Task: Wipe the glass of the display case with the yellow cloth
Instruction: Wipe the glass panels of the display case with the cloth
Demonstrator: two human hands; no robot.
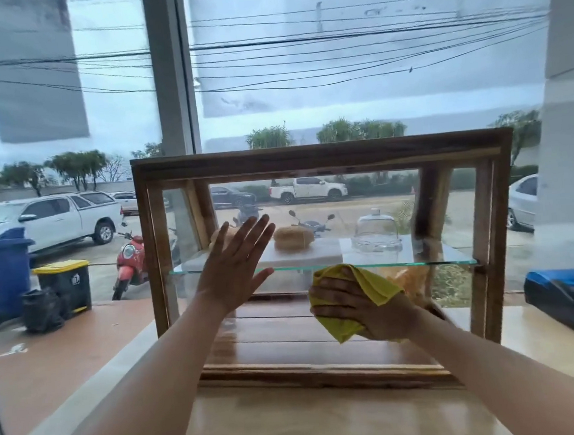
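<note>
Fingers of your right hand curl around the bunched yellow cloth, pressing it to the front glass just under the glass shelf. Your left hand is flat, fingers spread, palm forward at the glass, forearm angled up. Both reach into the wooden-framed glass display case on the pale counter.

We seem to be in a small café or bakery: a wooden display case holding bread faces a street-front window.
</note>
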